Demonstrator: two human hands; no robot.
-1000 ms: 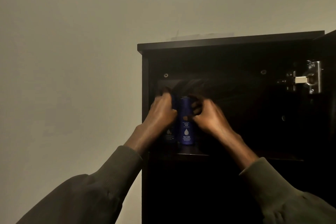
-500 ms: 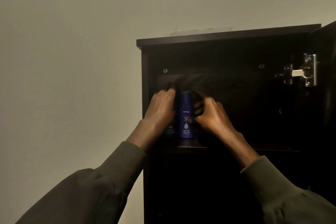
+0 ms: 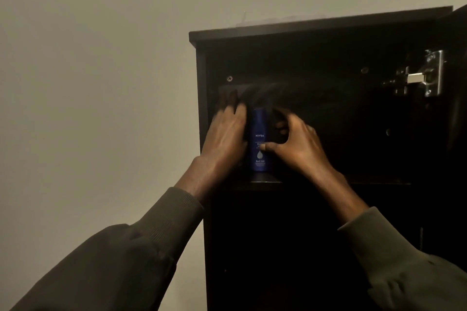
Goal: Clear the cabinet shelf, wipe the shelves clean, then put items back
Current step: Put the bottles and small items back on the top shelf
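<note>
A blue Nivea bottle [image 3: 259, 134] stands upright on the upper shelf [image 3: 265, 180] of a dark cabinet [image 3: 316, 30], near its left wall. My left hand [image 3: 225, 139] lies just left of the bottle with fingers stretched upward and blurred; it covers whatever stands behind it. My right hand [image 3: 297, 145] is on the bottle's right side. Its thumb tip presses on the label and its fingers curl beside the bottle. The darkness hides what lies inside that curl.
The cabinet door [image 3: 458, 70] hangs open at the right, with a metal hinge [image 3: 427, 76] on it. The interior right of my hands and the space below the shelf are too dark to read. A plain wall [image 3: 101, 83] fills the left.
My left hand's fingers have uncurled from around a second bottle and now point up. The blue bottle stays on the shelf, and my right hand keeps its place beside it.
</note>
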